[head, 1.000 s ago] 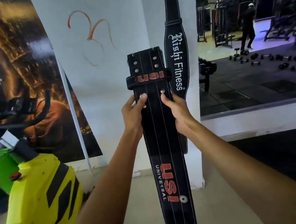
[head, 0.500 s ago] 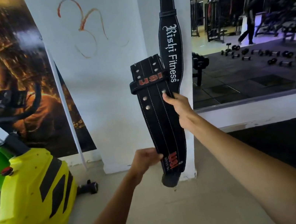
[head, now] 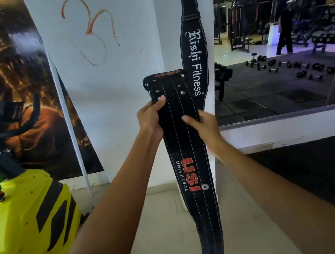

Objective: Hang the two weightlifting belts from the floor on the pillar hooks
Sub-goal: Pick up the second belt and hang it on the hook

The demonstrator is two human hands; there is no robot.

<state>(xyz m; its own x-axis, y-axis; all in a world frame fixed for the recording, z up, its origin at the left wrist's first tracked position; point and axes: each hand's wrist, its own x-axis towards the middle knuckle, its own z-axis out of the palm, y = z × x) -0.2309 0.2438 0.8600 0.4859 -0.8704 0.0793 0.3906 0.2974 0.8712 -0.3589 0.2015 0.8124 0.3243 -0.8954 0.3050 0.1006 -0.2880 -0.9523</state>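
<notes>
I hold a black USI Universal belt (head: 189, 160) upright in front of the white pillar (head: 125, 85). My left hand (head: 152, 118) grips its left edge near the top, thumb over the front. My right hand (head: 204, 127) grips its right edge a little lower. The belt's top end is folded over just above my hands; its lower part trails down toward the floor. A second black belt marked Rishi Fitness (head: 194, 52) hangs on the pillar's corner, right behind the one I hold. The hook that carries it is above the frame.
A yellow and green exercise bike (head: 27, 219) stands close on my left. A dark poster (head: 2, 87) leans against the wall. A large mirror (head: 284, 64) on the right reflects dumbbells, machines and a person. Tiled floor (head: 161, 233) lies below.
My left hand, which had dropped away low, has come back up and taken the belt's left edge. The belt now stands straighter, with its top end bent over.
</notes>
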